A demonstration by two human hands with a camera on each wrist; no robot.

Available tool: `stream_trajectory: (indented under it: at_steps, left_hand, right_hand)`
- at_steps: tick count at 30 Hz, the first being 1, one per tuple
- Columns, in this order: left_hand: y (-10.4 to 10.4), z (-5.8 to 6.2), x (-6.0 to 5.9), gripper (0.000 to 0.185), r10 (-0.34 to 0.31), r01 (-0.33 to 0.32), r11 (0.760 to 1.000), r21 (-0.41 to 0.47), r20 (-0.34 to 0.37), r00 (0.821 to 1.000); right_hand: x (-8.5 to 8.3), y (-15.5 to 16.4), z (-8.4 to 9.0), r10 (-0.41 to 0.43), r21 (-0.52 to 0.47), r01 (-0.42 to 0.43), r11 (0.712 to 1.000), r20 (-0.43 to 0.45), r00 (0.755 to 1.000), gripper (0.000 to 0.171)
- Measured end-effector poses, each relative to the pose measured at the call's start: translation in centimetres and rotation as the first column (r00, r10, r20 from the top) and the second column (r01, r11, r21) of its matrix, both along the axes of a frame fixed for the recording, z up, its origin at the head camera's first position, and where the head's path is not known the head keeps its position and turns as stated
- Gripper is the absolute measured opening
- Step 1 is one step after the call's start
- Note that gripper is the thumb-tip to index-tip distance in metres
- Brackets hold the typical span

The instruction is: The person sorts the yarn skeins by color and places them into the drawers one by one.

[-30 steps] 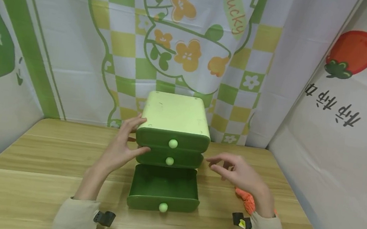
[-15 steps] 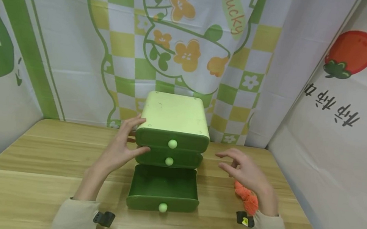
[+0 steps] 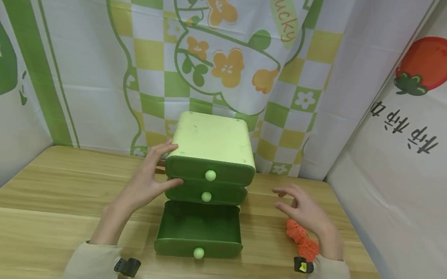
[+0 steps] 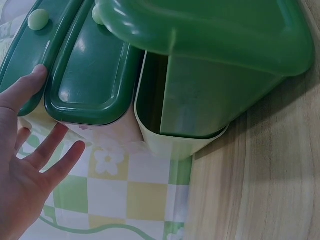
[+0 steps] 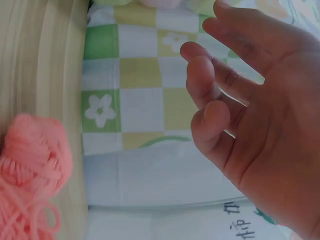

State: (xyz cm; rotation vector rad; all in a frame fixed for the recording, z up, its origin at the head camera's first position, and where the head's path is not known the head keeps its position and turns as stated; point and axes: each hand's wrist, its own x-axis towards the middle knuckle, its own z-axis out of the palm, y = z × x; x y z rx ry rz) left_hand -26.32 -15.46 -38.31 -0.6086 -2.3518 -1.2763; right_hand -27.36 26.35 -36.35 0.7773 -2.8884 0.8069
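Nearest the camera, the bottom drawer (image 3: 200, 229) stands pulled out of the chest (image 3: 209, 165), its pale knob (image 3: 199, 252) facing the person at six o'clock and its green inside showing nothing in it. At about four o'clock from that drawer lies the orange yarn (image 3: 301, 240) on the table (image 3: 53, 193), well apart from the chest. The right hand (image 3: 306, 212) hovers just above and beyond the yarn, toward eleven o'clock of it, palm down. Its fingers are loosely spread and relaxed, holding nothing; the right wrist view shows the yarn (image 5: 30, 170) low at the left, clear of the fingers (image 5: 210, 80).

Farther off, the left hand (image 3: 147, 181) rests against the chest's left side, at nine o'clock from the two shut upper drawers. Its fingers are straight: the thumb touches the middle drawer (image 3: 206, 193) and the fingertips lie by the top drawer (image 3: 209, 171). The left wrist view shows the flat hand (image 4: 25, 165) beside those drawer fronts.

Behind the chest, at twelve o'clock, hangs a checked cloth (image 3: 219, 41).
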Motion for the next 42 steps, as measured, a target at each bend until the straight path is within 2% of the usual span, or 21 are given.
stream_trajectory:
  at_steps: [4, 12, 21, 27, 31, 34, 38, 42]
  left_hand:
    - [0.0, 0.0, 0.0, 0.09, 0.004, -0.004, 1.0, 0.001, 0.002, 1.0]
    - [0.0, 0.1, 0.1, 0.089, 0.025, -0.025, 1.0, -0.011, 0.002, 1.0]
    - [0.1, 0.2, 0.1, 0.089, 0.02, -0.02, 1.0, -0.005, 0.006, 1.0]
    - [0.0, 0.1, 0.1, 0.089, 0.021, -0.021, 1.0, 0.003, 0.01, 1.0]
    - [0.0, 0.0, 0.1, 0.089, 0.023, -0.023, 1.0, 0.003, 0.022, 0.999]
    - [0.0, 0.0, 0.1, 0.089, 0.02, -0.02, 1.0, 0.003, 0.016, 1.0]
    - [0.0, 0.0, 0.0, 0.09, 0.018, -0.018, 1.0, 0.005, 0.006, 1.0]
    - [0.0, 0.0, 0.0, 0.089, 0.019, -0.019, 1.0, 0.007, 0.007, 1.0]
  right_hand:
    - [-0.3, 0.7, -0.5, -0.018, 0.01, 0.018, 1.0, 0.034, 0.999, 0.045]
    - [-0.9, 1.1, -1.7, 0.007, 0.01, -0.008, 1.0, 0.084, 0.996, 0.047]
    - [-1.1, 1.9, -2.6, -0.01, 0.049, 0.006, 0.999, 0.082, 0.997, 0.045]
    - [-1.5, 2.5, -3.4, -0.037, 0.046, 0.031, 0.998, 0.149, 0.988, 0.05]
    - [-1.5, 3.1, -3.9, -0.066, 0.029, 0.061, 0.998, 0.213, 0.975, 0.056]
    - [-1.3, 3.5, -4.0, -0.107, 0.028, 0.104, 0.994, 0.282, 0.953, 0.063]
    - [-0.9, 3.8, -4.1, -0.159, 0.078, 0.141, 0.987, 0.35, 0.923, 0.071]
    - [-0.7, 3.9, -4.2, -0.176, 0.119, 0.141, 0.983, 0.373, 0.911, 0.074]
